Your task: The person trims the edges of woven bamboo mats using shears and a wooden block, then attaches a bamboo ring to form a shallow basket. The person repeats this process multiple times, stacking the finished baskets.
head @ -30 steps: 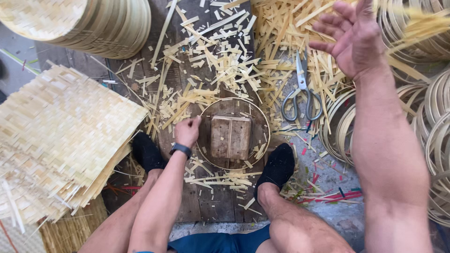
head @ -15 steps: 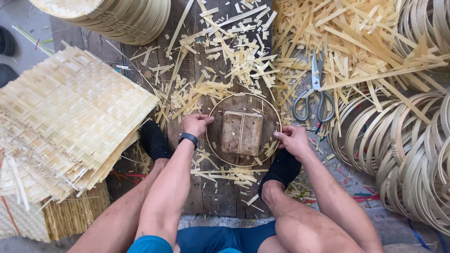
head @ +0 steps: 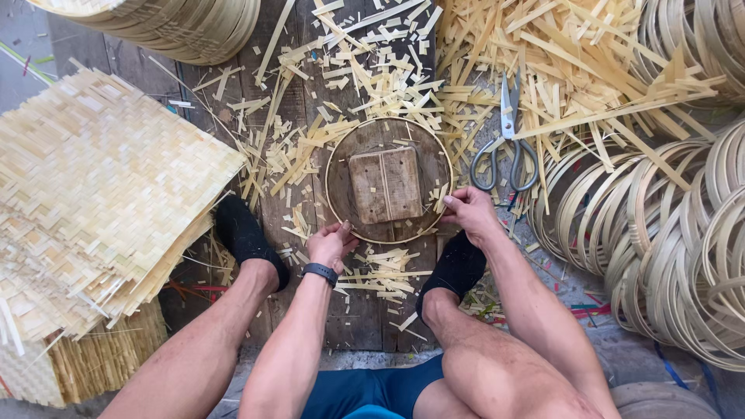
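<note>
A thin round bamboo hoop point(head: 332, 159) lies flat on dark wooden planks, ringing a small square wooden block point(head: 386, 185). My left hand point(head: 329, 244), with a black band on its wrist, grips the hoop's near left rim. My right hand point(head: 468, 211) holds the hoop's right rim with its fingers curled over it. My two feet in black socks rest on either side, just below the hoop.
Metal scissors point(head: 507, 144) lie right of the hoop among bamboo strips and offcuts point(head: 388, 62). Stacked woven bamboo mats point(head: 93, 194) fill the left. Many bamboo rings point(head: 683, 233) pile up at the right, and stacked woven trays point(head: 171, 23) stand at top left.
My right hand came down from the upper right and took the hoop's right rim. My left hand slid from the hoop's top left to its near left edge.
</note>
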